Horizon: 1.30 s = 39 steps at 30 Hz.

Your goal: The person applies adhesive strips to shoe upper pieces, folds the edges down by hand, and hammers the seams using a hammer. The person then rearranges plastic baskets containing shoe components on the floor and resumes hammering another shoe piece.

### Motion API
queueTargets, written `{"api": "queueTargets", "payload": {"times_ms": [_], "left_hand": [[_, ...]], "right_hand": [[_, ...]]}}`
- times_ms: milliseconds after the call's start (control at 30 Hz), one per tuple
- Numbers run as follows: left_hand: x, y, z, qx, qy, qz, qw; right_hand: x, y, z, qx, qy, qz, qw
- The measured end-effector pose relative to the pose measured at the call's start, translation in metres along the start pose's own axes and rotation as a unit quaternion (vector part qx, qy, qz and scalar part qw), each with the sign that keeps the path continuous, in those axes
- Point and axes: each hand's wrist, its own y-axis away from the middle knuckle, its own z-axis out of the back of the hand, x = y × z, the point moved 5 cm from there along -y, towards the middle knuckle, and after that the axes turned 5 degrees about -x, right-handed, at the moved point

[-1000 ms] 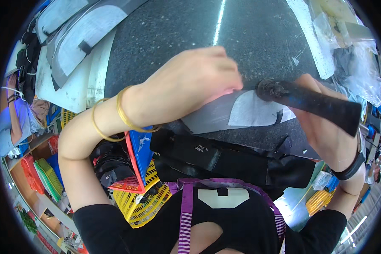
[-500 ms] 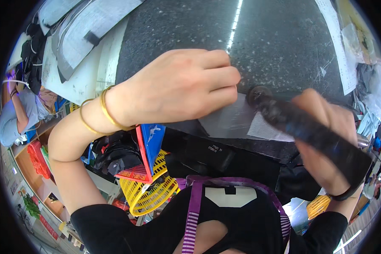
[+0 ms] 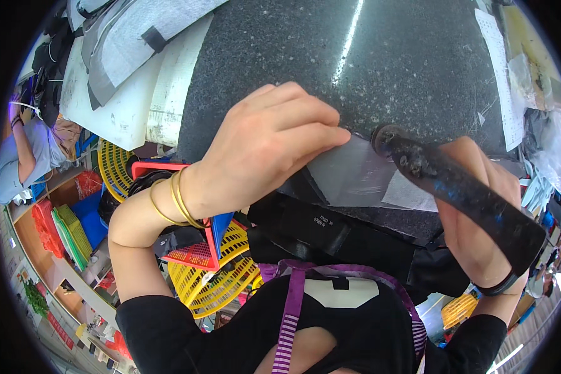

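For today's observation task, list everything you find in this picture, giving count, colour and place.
Hammer-like tool: one, dark, in the right hand
Sheet piece: one, grey with a whitish patch, on the slab
Slab: one, dark speckled, centre
Cut pieces: several, grey and white, upper left
Marked strip: one, white, right
Yellow baskets: at least three, yellow, left and lower right
Red basket: one, red, below the left wrist
Bracelets: two, gold, left wrist
Co-worker: one, pale clothing, far left
Left hand: one, bare, at the sheet piece's edge
Right hand: one, bare, right of centre
Smaller background clutter: uncountable.
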Motion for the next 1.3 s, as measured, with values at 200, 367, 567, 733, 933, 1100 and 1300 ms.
{"api": "queueTargets", "payload": {"times_ms": [200, 367, 567, 733, 933, 1100, 1300], "left_hand": [[-0.015, -0.003, -0.008, 0.054, -0.105, -0.067, 0.991], [-0.028, 0.001, -0.005, 0.074, -0.158, -0.075, 0.982], [-0.015, 0.013, 0.000, 0.004, -0.088, -0.010, 0.996], [0.012, -0.015, 0.019, 0.050, -0.190, -0.017, 0.980], [-0.068, -0.060, -0.050, 0.075, 0.032, -0.198, 0.977], [-0.068, -0.065, -0.044, 0.013, -0.141, -0.217, 0.966], [-0.078, -0.078, -0.055, 0.015, -0.210, -0.221, 0.952]], "right_hand": [[-0.010, -0.017, 0.012, -0.129, -0.016, 0.028, 0.991], [0.001, -0.011, -0.002, -0.068, 0.061, 0.107, 0.990], [0.017, -0.035, -0.008, 0.004, -0.095, 0.178, 0.979], [-0.029, -0.078, 0.012, -0.186, 0.119, 0.351, 0.910], [-0.054, -0.098, 0.009, -0.205, 0.173, 0.358, 0.895], [-0.053, 0.043, 0.025, -0.003, -0.052, 0.323, 0.945], [-0.074, 0.112, -0.033, -0.023, 0.052, 0.161, 0.985]]}}
